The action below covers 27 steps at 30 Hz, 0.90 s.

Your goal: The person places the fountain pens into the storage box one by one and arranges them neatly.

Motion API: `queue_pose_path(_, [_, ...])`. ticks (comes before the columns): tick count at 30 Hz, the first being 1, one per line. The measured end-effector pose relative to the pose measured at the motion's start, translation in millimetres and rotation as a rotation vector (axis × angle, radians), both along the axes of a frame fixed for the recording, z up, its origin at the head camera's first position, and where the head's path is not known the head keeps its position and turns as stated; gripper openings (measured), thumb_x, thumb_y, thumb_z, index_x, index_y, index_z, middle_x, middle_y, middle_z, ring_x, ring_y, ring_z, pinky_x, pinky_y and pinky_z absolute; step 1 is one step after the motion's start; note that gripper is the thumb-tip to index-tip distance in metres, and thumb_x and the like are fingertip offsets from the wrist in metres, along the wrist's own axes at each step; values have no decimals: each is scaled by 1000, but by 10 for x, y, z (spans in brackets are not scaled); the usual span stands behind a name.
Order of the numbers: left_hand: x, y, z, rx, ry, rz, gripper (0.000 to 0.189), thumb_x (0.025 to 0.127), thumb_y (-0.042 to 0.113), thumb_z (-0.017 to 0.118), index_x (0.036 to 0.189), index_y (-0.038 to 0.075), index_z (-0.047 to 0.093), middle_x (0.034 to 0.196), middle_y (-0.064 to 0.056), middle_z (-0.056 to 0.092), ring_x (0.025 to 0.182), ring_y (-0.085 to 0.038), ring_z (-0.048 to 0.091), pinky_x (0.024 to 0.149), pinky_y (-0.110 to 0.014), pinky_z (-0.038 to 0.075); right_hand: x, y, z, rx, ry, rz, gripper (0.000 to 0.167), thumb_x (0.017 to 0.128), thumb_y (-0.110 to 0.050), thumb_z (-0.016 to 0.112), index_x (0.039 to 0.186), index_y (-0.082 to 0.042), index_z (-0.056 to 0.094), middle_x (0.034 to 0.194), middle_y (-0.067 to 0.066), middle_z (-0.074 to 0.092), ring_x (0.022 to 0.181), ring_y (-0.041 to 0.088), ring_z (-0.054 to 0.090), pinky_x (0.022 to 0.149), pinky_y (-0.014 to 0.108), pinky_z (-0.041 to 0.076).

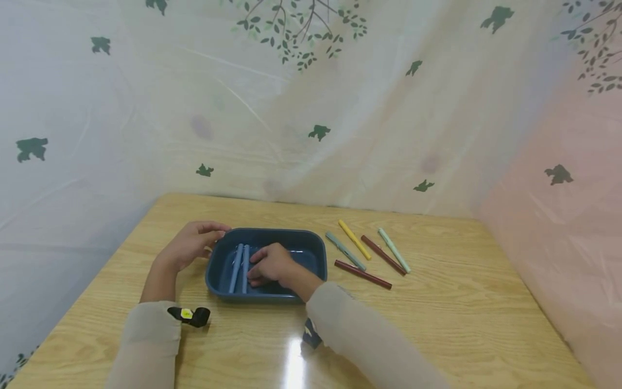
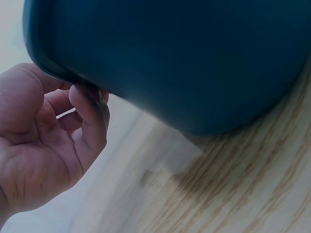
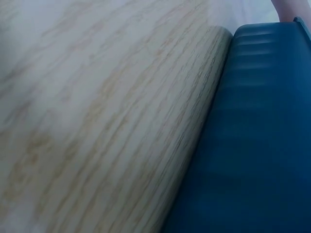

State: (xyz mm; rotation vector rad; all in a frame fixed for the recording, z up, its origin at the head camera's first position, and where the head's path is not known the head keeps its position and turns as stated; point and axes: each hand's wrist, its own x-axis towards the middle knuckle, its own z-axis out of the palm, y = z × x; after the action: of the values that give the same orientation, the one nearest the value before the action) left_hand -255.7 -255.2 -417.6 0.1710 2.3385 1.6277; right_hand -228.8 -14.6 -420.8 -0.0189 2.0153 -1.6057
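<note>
A dark blue rectangular tray (image 1: 318,265) stands on the table. My left hand (image 1: 191,243) is at its back left corner; in the left wrist view, the thumb and fingers of the left hand (image 2: 53,121) grip the rim. Inside the tray, two light blue pens (image 1: 236,268) lie side by side at the left, pointing front to back. My right hand (image 1: 274,265) reaches in over the front right, its fingertips at the right side of the nearer pen. The right wrist view has only the tray's outer wall (image 3: 257,131) and the table, with the right hand out of sight.
Right of the tray lie several loose pens: a grey-green pen (image 1: 345,251), a yellow pen (image 1: 355,239), a pale green pen (image 1: 394,250) and two dark red pens (image 1: 363,274). A patterned curtain (image 1: 291,162) hangs behind the wooden table (image 1: 461,302).
</note>
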Motion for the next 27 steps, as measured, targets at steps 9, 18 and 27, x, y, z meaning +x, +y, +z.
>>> queue_pose_path(9, [-1, 2, 10, 10, 15, -16, 38, 108, 20, 53, 138, -2, 59, 130, -18, 62, 99, -21, 65, 83, -39, 57, 15, -52, 8, -25, 8, -13, 31, 81, 19, 73, 109, 5, 66, 85, 20, 71, 66, 22, 73, 65, 32, 61])
queue_pose_path(18, [-11, 5, -8, 1, 21, -12, 39, 108, 22, 53, 139, -2, 58, 130, -20, 61, 100, -22, 64, 83, -38, 56, 22, -26, 12, -35, 9, -11, 29, 82, 19, 73, 108, 6, 66, 85, 19, 70, 65, 20, 72, 65, 32, 61])
queue_pose_path(27, [5, -1, -18, -3, 23, -6, 38, 108, 21, 52, 138, -2, 59, 126, -18, 63, 98, -22, 64, 82, -37, 56, -4, 55, -14, -71, 35, -16, 34, 81, 21, 69, 113, 8, 67, 82, 18, 73, 68, 22, 72, 68, 36, 61])
